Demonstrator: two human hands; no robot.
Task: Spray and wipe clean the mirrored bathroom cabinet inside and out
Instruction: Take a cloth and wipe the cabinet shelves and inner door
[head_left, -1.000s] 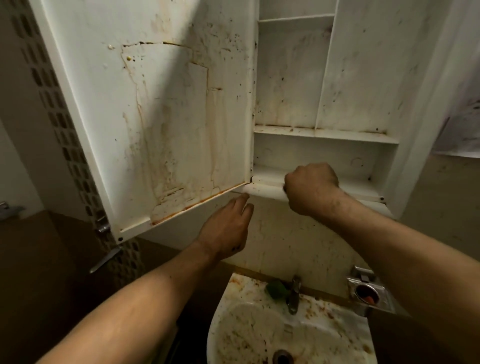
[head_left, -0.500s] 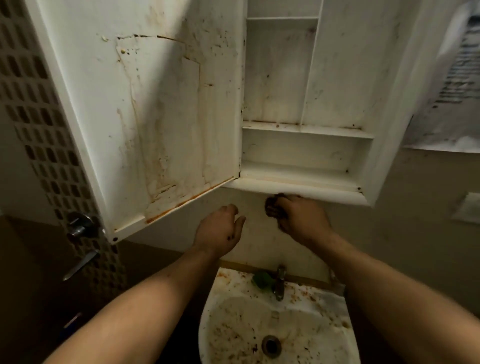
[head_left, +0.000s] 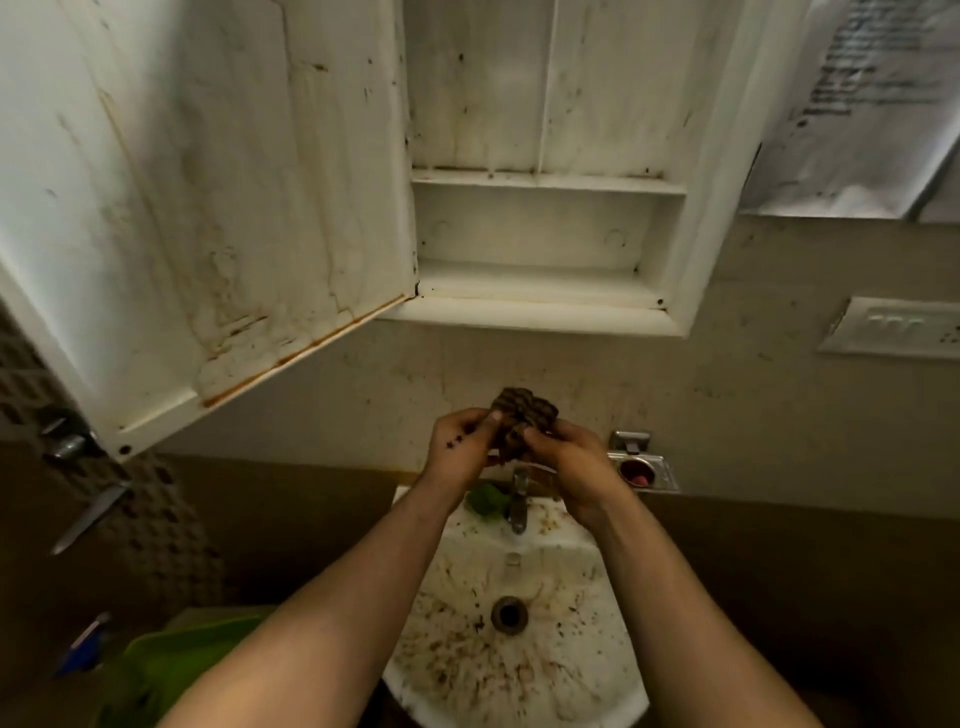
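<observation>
One cloth (head_left: 524, 415) between left hand (head_left: 460, 447) and right hand (head_left: 569, 462)

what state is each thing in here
door: swung open, inner face stained
cabinet: open, shelves grimy
cloth: bunched, held above the tap
left hand: grips the cloth
right hand: grips the cloth
sink: speckled with dirt, drain unplugged

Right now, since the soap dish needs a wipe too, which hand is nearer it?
Right. The right hand is just beside the soap dish, the left hand farther off, past the cloth both hold.
</observation>
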